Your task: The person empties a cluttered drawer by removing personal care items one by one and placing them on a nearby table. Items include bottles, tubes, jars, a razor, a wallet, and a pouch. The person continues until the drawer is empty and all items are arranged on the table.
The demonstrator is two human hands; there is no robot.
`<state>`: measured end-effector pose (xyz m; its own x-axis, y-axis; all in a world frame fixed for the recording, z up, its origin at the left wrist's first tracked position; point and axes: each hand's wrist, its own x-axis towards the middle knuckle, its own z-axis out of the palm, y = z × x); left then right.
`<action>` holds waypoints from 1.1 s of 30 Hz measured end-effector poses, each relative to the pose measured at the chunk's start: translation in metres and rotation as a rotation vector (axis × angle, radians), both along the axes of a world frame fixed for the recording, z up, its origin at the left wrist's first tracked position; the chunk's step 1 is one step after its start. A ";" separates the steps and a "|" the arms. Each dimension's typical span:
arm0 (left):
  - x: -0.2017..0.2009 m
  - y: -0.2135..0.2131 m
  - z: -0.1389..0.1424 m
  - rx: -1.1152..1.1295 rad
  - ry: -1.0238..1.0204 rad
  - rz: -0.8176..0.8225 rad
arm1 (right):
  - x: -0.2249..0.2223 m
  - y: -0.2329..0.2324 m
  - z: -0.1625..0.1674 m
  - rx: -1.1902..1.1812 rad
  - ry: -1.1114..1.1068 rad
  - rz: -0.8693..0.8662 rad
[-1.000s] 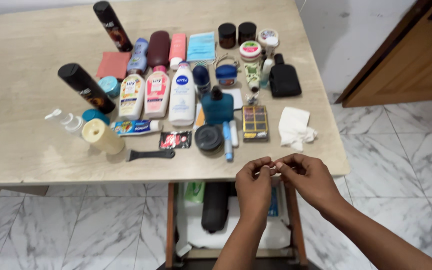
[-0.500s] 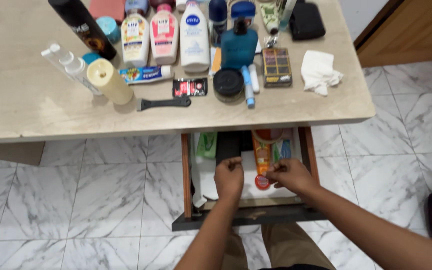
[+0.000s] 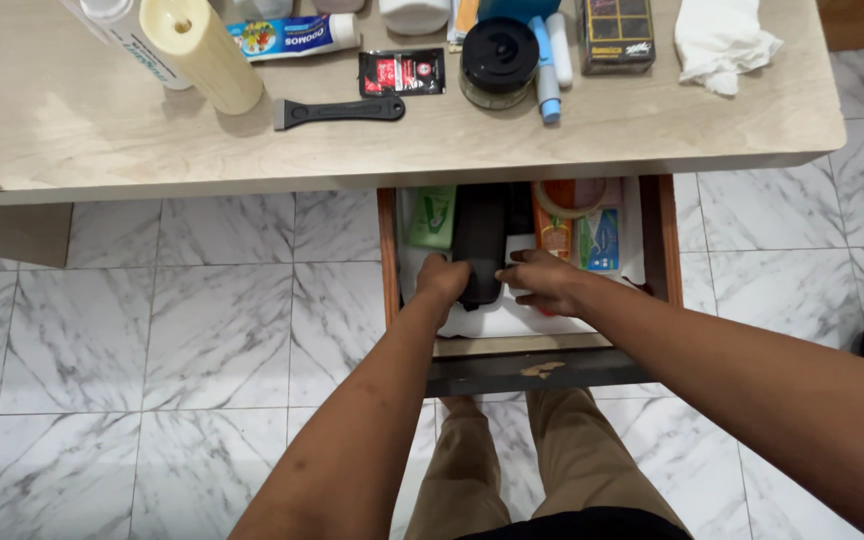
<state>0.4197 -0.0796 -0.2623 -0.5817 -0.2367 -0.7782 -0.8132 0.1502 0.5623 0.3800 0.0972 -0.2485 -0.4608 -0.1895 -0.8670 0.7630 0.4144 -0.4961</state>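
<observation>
Black pouch (image 3: 479,240), long and dark, is seen lying lengthwise in the open wooden drawer (image 3: 660,240) beneath the tabletop (image 3: 102,140). Its near end is gripped from both sides: the left hand (image 3: 442,280) is closed on the left edge, and the fingers of the right hand (image 3: 542,280) are curled against the right edge. A white sheet (image 3: 512,318) is spread under the pouch on the drawer floor. A green packet (image 3: 432,216) is placed just left of the pouch, while an orange tube (image 3: 555,232) and a blue-and-green packet (image 3: 600,240) are found to its right. On the tabletop above, a cream candle (image 3: 202,48), a toothpaste tube (image 3: 292,36), a black-handled scraper (image 3: 340,110), a small black-and-red sachet (image 3: 402,72), a round black-lidded jar (image 3: 498,58), an eyeshadow palette (image 3: 616,28) and a crumpled white tissue (image 3: 722,38) are laid out. Marble floor tiles (image 3: 152,330) are visible below.
</observation>
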 end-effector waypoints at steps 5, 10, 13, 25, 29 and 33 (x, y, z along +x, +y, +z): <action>0.007 -0.002 0.014 0.013 -0.009 -0.085 | 0.003 -0.002 0.004 -0.058 -0.043 -0.056; 0.016 -0.004 0.022 0.100 -0.018 -0.122 | 0.013 0.008 0.027 0.040 -0.069 -0.071; 0.022 -0.004 0.026 0.173 -0.061 -0.083 | 0.019 0.011 0.041 0.037 -0.073 -0.081; 0.058 -0.005 0.115 0.380 0.058 0.021 | 0.052 0.021 0.124 -0.146 -0.092 -0.171; 0.065 -0.005 0.149 0.336 0.071 -0.035 | 0.061 0.028 0.154 -0.218 -0.068 -0.169; 0.068 -0.003 0.173 0.347 0.054 -0.046 | 0.064 0.038 0.173 -0.237 -0.046 -0.135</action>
<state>0.4879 -0.0827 -0.0895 -0.6280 0.0639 -0.7756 -0.7778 -0.0211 0.6281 0.4436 0.1347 -0.0753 -0.4568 -0.3290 -0.8265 0.8273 0.1843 -0.5306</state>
